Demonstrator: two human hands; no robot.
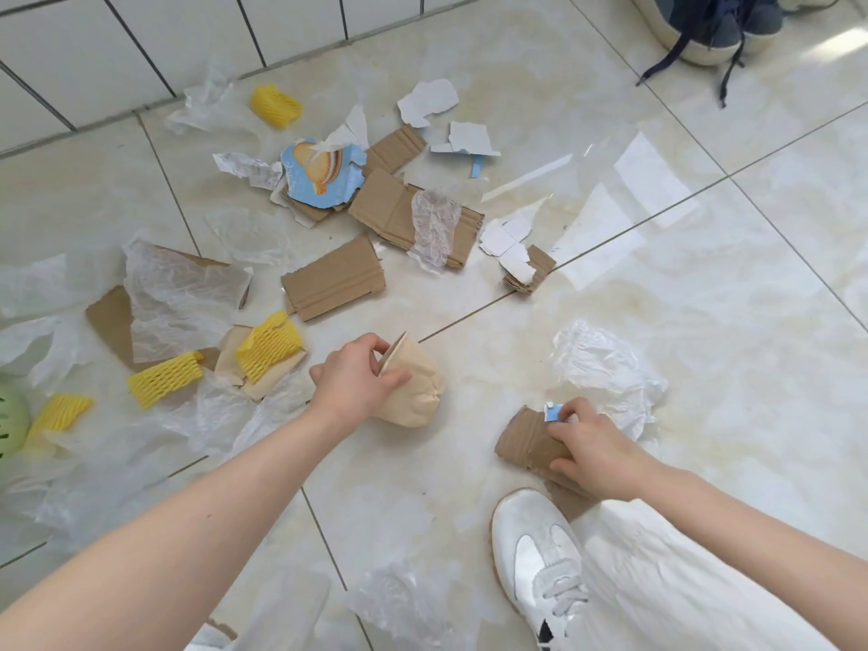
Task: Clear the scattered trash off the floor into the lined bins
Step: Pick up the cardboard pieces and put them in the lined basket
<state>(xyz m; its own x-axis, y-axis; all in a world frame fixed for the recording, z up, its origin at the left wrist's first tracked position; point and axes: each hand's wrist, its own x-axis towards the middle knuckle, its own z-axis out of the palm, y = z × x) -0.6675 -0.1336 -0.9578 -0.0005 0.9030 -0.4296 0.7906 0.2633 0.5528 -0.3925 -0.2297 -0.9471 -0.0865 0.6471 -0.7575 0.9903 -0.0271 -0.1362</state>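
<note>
Glossy tiled floor (657, 298) by a white tiled wall, trash mostly still scattered: cardboard pieces (333, 279), yellow foam nets (267, 343), thin plastic sheets (183, 298), torn blue snack box (321, 173). Left hand (357, 378) grip pinches a tan paper bag (413, 387); right hand (596, 451) grip clamps a cardboard scrap (526, 444). No bins visible; early stage. Crumpled receipt (249, 169) print unreadable.

bright even daylight | window glare on floor tiles (648, 180) | soft shadows | wide-angle edge bending
</note>
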